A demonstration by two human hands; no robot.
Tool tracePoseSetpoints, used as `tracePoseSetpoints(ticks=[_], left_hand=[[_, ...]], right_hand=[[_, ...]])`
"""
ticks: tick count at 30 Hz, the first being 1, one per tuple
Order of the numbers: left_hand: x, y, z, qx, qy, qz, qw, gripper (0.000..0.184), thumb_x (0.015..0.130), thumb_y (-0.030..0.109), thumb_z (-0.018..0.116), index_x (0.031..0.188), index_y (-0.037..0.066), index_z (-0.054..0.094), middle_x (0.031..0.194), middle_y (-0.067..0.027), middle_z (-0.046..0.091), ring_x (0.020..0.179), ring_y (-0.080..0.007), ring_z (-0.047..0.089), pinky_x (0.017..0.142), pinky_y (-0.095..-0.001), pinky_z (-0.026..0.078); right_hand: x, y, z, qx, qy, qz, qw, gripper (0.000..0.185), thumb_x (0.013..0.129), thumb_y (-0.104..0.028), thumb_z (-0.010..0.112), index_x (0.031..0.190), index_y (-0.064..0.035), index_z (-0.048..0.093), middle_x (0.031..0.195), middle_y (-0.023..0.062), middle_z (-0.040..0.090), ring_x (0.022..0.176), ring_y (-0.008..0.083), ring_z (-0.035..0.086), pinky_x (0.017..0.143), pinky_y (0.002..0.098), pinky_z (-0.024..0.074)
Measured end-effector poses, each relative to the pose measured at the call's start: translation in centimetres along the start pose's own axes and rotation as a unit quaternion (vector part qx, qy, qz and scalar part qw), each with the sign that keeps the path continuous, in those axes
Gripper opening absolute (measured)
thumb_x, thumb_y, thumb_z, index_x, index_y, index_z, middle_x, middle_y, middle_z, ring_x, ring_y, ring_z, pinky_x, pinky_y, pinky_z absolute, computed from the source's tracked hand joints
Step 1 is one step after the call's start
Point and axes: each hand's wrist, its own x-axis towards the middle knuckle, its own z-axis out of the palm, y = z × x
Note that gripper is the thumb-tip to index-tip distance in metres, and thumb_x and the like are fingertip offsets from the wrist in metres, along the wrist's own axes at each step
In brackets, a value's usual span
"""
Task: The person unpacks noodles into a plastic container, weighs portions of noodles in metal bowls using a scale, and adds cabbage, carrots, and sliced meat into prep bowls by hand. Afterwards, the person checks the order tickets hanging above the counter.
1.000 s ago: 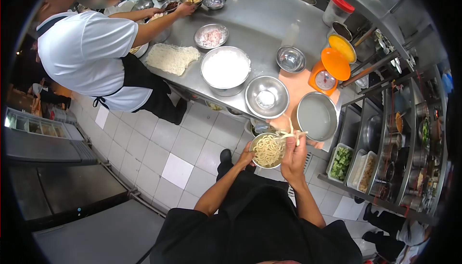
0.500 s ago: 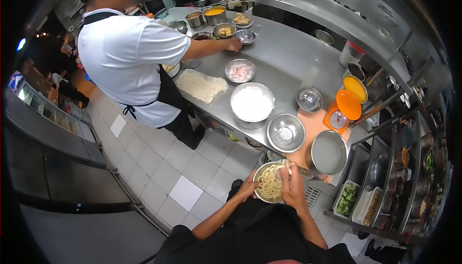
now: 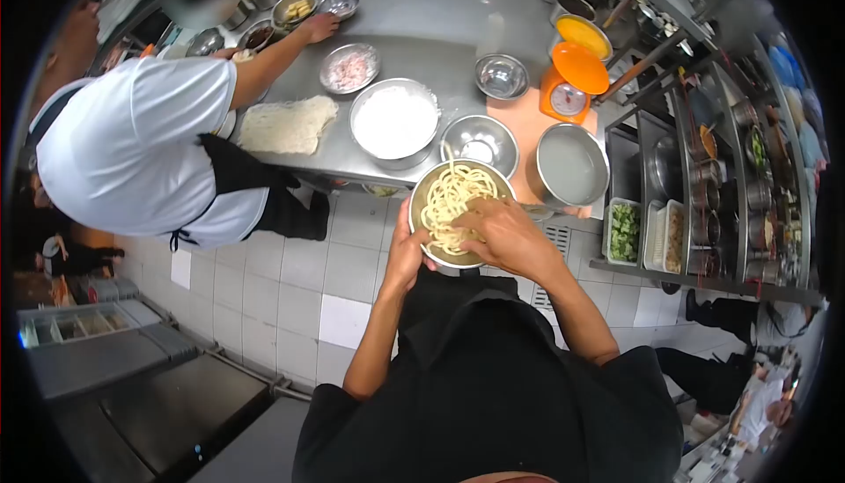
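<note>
My left hand (image 3: 407, 252) grips the left side of a metal bowl (image 3: 508, 189) filled with thick pale-yellow noodles (image 3: 453, 194). The bowl is held in front of my body, just off the table's near edge. From the right, my right hand (image 3: 506, 235) reaches into it, its curled fingers among the noodles and partly hidden by them. One strand hangs over the bowl's far rim. Beyond stands a larger metal bowl (image 3: 481, 141), with a bowl of white powder (image 3: 395, 118) to its left.
On the right are a pot of cloudy liquid (image 3: 572, 164), an orange scale (image 3: 566, 95) and a shelf rack (image 3: 695, 276). A co-worker in a white shirt (image 3: 132, 148) stands at left beside a flat noodle slab (image 3: 288, 126), one hand (image 3: 322, 27) at a small bowl (image 3: 340, 5).
My view has swung, so the table sits further left and up. The noodle bowl is higher in view. My right hand has gone from its raised position at the bowl's right rim down into the noodles.
</note>
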Motion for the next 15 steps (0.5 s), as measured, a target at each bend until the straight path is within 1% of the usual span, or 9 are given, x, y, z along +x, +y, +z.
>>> tracePoseSetpoints(ticks=[2, 3, 5, 8, 9, 11, 12, 13, 15], left_hand=[[0.0, 1.3, 0.2, -0.006, -0.006, 0.002, 1.000, 0.071, 0.073, 0.001, 0.043, 0.140, 0.014, 0.024, 0.105, -0.0125, 0.057, 0.059, -0.0127, 0.058, 0.033, -0.0204, 0.043], [-0.1, 1.8, 0.2, -0.010, 0.000, 0.003, 1.000, 0.071, 0.073, 0.002, 0.043, 0.140, 0.014, 0.025, 0.105, -0.0127, 0.057, 0.059, -0.0127, 0.058, 0.033, -0.0204, 0.043], [0.1, 2.1, -0.3, -0.005, -0.007, -0.001, 1.000, 0.072, 0.071, 0.002, 0.043, 0.141, 0.014, 0.024, 0.105, -0.0127, 0.058, 0.060, -0.0129, 0.058, 0.033, -0.0203, 0.043], [0.4, 2.1, -0.9, -0.001, -0.009, -0.004, 1.000, 0.073, 0.071, 0.002, 0.042, 0.141, 0.014, 0.023, 0.105, -0.0125, 0.058, 0.061, -0.0129, 0.059, 0.033, -0.0204, 0.043], [0.5, 2.2, -1.0, -0.003, -0.012, -0.008, 1.000, 0.073, 0.072, 0.002, 0.042, 0.141, 0.014, 0.023, 0.105, -0.0129, 0.058, 0.060, -0.0131, 0.059, 0.033, -0.0205, 0.042], [0.7, 2.1, -1.5, 0.000, -0.012, -0.012, 1.000, 0.072, 0.074, 0.002, 0.043, 0.141, 0.015, 0.023, 0.105, -0.0134, 0.057, 0.060, -0.0133, 0.059, 0.033, -0.0207, 0.042], [0.7, 1.9, -1.7, 0.005, -0.025, -0.026, 0.999, 0.071, 0.075, 0.002, 0.042, 0.142, 0.014, 0.022, 0.106, -0.0141, 0.057, 0.059, -0.0136, 0.059, 0.032, -0.0208, 0.042], [0.9, 2.0, -2.1, 0.009, -0.031, -0.032, 0.999, 0.070, 0.077, 0.002, 0.042, 0.142, 0.014, 0.021, 0.106, -0.0148, 0.057, 0.058, -0.0140, 0.059, 0.032, -0.0210, 0.042], [1.2, 2.2, -2.1, 0.018, -0.035, -0.018, 0.999, 0.070, 0.078, 0.002, 0.042, 0.144, 0.015, 0.020, 0.098, -0.0139, 0.060, 0.052, -0.0142, 0.057, 0.033, -0.0224, 0.042]], right_hand=[[0.6, 0.3, -0.8, 0.037, 0.004, -0.001, 0.999, 0.022, 0.078, -0.020, 0.067, 0.096, -0.0070, 0.067, 0.093, 0.0129, 0.064, 0.087, 0.0307, 0.061, 0.075, 0.0390, 0.0467], [0.9, 0.6, -0.9, 0.034, 0.004, 0.004, 0.999, 0.022, 0.078, -0.020, 0.067, 0.096, -0.0070, 0.067, 0.093, 0.0129, 0.064, 0.087, 0.0307, 0.061, 0.075, 0.0390, 0.0467], [1.1, 1.4, -0.7, 0.130, 0.030, 0.020, 0.991, 0.020, 0.078, -0.020, 0.067, 0.093, -0.0065, 0.068, 0.088, 0.0083, 0.066, 0.085, 0.0277, 0.062, 0.072, 0.0370, 0.0474], [1.5, 1.0, -1.1, 0.174, -0.026, 0.041, 0.984, 0.018, 0.079, -0.021, 0.066, 0.090, -0.0062, 0.068, 0.087, 0.0101, 0.066, 0.087, 0.0286, 0.061, 0.078, 0.0395, 0.0459], [1.7, 0.9, -1.3, 0.175, -0.024, 0.041, 0.983, 0.018, 0.079, -0.021, 0.066, 0.090, -0.0062, 0.068, 0.087, 0.0101, 0.066, 0.087, 0.0286, 0.061, 0.078, 0.0395, 0.0459], [2.2, 0.6, -1.4, 0.066, -0.057, -0.035, 0.996, 0.019, 0.079, -0.023, 0.066, 0.089, -0.0078, 0.069, 0.088, 0.0091, 0.066, 0.092, 0.0254, 0.060, 0.082, 0.0392, 0.0430], [2.6, 0.8, -1.2, 0.030, 0.000, -0.007, 1.000, 0.019, 0.079, -0.023, 0.067, 0.092, -0.0093, 0.068, 0.087, 0.0079, 0.066, 0.096, 0.0220, 0.058, 0.085, 0.0392, 0.0398], [3.6, 1.3, -1.2, 0.034, 0.003, -0.025, 0.999, 0.019, 0.079, -0.023, 0.067, 0.092, -0.0093, 0.068, 0.087, 0.0079, 0.066, 0.096, 0.0220, 0.058, 0.085, 0.0392, 0.0398], [7.0, 2.5, -0.9, -0.061, 0.246, 0.027, 0.967, 0.022, 0.079, -0.022, 0.066, 0.096, -0.0086, 0.067, 0.087, 0.0095, 0.066, 0.092, 0.0252, 0.060, 0.082, 0.0385, 0.0421]])
